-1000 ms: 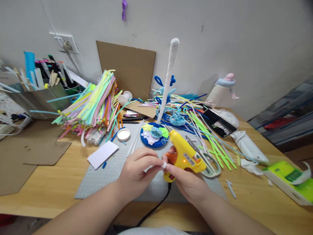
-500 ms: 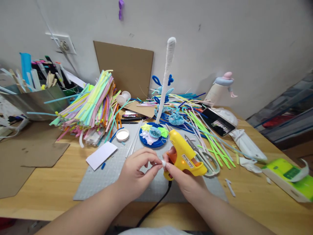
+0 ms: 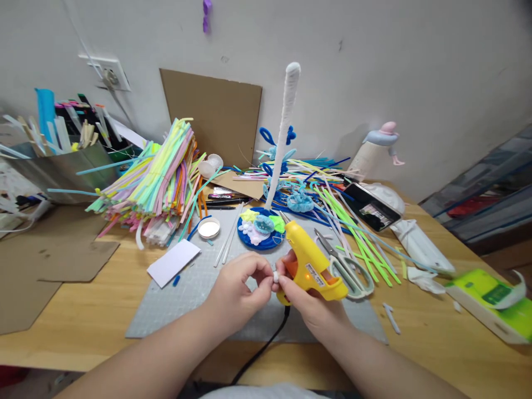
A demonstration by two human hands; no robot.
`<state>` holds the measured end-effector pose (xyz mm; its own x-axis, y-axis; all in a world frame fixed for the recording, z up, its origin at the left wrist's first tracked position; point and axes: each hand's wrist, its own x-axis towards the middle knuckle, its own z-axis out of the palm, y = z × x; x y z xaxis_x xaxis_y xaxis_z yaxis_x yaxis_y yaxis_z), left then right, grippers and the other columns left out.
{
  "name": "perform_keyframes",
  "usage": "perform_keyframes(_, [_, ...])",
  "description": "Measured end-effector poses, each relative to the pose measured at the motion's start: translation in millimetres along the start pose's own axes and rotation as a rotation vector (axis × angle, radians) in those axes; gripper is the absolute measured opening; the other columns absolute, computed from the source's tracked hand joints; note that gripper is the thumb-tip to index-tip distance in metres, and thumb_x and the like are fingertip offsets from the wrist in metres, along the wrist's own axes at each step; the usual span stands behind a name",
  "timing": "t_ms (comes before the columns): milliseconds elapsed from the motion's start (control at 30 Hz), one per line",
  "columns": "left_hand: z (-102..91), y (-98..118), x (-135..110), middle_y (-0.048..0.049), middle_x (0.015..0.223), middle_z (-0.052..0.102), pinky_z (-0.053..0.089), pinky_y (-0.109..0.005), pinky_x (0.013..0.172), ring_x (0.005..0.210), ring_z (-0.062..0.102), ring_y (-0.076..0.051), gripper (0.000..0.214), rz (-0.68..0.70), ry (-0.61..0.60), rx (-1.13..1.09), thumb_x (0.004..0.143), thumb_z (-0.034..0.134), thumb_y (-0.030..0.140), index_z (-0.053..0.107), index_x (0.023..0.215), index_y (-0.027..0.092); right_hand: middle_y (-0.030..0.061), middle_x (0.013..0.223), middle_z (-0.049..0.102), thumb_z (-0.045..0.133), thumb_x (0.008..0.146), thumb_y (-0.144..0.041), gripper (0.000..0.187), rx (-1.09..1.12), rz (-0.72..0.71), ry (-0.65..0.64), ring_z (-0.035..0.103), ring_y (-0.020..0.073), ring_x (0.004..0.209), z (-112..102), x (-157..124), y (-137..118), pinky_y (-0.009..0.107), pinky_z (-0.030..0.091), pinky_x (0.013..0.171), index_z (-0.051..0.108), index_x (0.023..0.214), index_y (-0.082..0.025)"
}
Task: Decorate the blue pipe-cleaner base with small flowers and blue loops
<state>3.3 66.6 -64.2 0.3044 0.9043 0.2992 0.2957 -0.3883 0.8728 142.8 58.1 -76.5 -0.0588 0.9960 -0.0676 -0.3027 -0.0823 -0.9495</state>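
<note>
The left hand (image 3: pixel 236 285) was curled tighter, seemingly for control. A white bit (image 3: pixel 275 276) was pinched by it and the right hand (image 3: pixel 313 305), where the gun (image 3: pixel 310 260) was held.

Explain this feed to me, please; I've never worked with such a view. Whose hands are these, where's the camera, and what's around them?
No machine here: these are a person's bare hands, seen from a camera on their head, looking forward and down. The left hand and right hand pinch a small white piece; the right also holds a yellow glue gun. On the wooden table are a gray mat, scissors, bundled fuzzy stems and a blue base, with a white post at its far edge.
</note>
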Motion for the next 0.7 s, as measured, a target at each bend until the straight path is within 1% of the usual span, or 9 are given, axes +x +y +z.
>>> perform_keyframes(33, [0.4,-1,0,-0.0011,0.068,0.059,0.043,-0.024,0.061,0.065,0.055,-0.012,0.006,-0.036,-0.011,-0.049,0.072,0.053,0.012,0.054,0.067,0.016,-0.004,0.073,0.054,0.065,0.066,-0.02,0.023,0.006,0.007,-0.018,0.055,0.0103,0.065,0,0,-2,0.024,0.047,0.066,0.052,0.084,-0.023])
perform_keyframes(100, [-0.6,-3,2,-0.0003,0.067,0.057,0.043,-0.024,0.058,0.061,0.054,-0.011,0.005,-0.14,-0.006,-0.218,0.073,0.054,0.015,0.053,0.069,0.016,-0.0033,0.074,0.055,0.064,0.068,-0.02,0.022,0.032,0.009,-0.049,0.056,0.0111,0.064,-1,0,-6,0.025,0.047,0.065,0.051,0.086,-0.023])
perform_keyframes(200, [-9.1,-6,10,0.0032,0.062,0.052,0.041,-0.022,0.051,0.051,0.05,-0.009,0.009,-0.29,0.086,-0.544,0.073,0.058,0.021,0.051,0.071,0.016,-0.0002,0.08,0.056,0.06,0.069,-0.017,0.02,0.091,-0.047,-0.123,0.058,0.015,0.071,-7,-1,-14,0.026,0.046,0.059,0.053,0.087,-0.023])
perform_keyframes(267, [-18.5,-7,16,0.0048,0.058,0.048,0.038,-0.021,0.049,0.048,0.046,-0.007,0.012,-0.305,0.147,-0.717,0.072,0.061,0.023,0.052,0.07,0.016,0.0022,0.088,0.057,0.06,0.066,-0.014,0.02,0.094,-0.093,-0.167,0.057,0.0183,0.081,-13,-1,-18,0.027,0.046,0.06,0.056,0.084,-0.023])
perform_keyframes(333, [-28.4,-7,21,0.0054,0.056,0.045,0.035,-0.02,0.048,0.047,0.041,-0.006,0.013,-0.28,0.172,-0.825,0.07,0.064,0.023,0.053,0.069,0.015,0.0039,0.092,0.059,0.06,0.062,-0.013,0.021,0.058,-0.08,-0.225,0.055,0.0205,0.088,-20,-3,-19,0.032,0.046,0.071,0.061,0.081,-0.022])
perform_keyframes(400, [-36.4,-6,23,0.0056,0.054,0.045,0.031,-0.02,0.048,0.047,0.038,-0.005,0.013,-0.257,0.168,-0.848,0.069,0.065,0.022,0.054,0.067,0.015,0.0046,0.088,0.062,0.059,0.06,-0.015,0.021,0.016,-0.026,-0.273,0.056,0.0209,0.087,-25,-6,-20,0.035,0.043,0.08,0.065,0.08,-0.021])
perform_keyframes(433, [-39.4,-5,23,0.0054,0.054,0.045,0.03,-0.02,0.048,0.047,0.038,-0.005,0.014,-0.246,0.159,-0.833,0.069,0.065,0.021,0.054,0.067,0.015,0.0047,0.084,0.063,0.059,0.061,-0.017,0.02,0.002,-0.002,-0.285,0.056,0.0207,0.085,-26,-7,-20,0.035,0.043,0.081,0.066,0.079,-0.02])
perform_keyframes(533, [-44.4,-5,20,0.0039,0.058,0.048,0.029,-0.02,0.049,0.049,0.039,-0.005,0.013,-0.208,0.122,-0.757,0.07,0.066,0.02,0.054,0.066,0.015,0.0051,0.076,0.064,0.06,0.062,-0.024,0.015,-0.004,0.051,-0.25,0.057,0.0201,0.076,-27,-12,-19,0.034,0.044,0.074,0.067,0.075,-0.019])
perform_keyframes(700, [-45.0,-6,16,0.0031,0.063,0.047,0.026,-0.02,0.049,0.051,0.038,-0.004,0.011,-0.168,0.026,-0.716,0.073,0.064,0.018,0.054,0.068,0.015,0.0065,0.071,0.065,0.066,0.053,-0.026,0.017,-0.027,0.209,-0.161,0.058,0.0218,0.073,-27,-14,-14,0.033,0.045,0.067,0.067,0.068,-0.017])
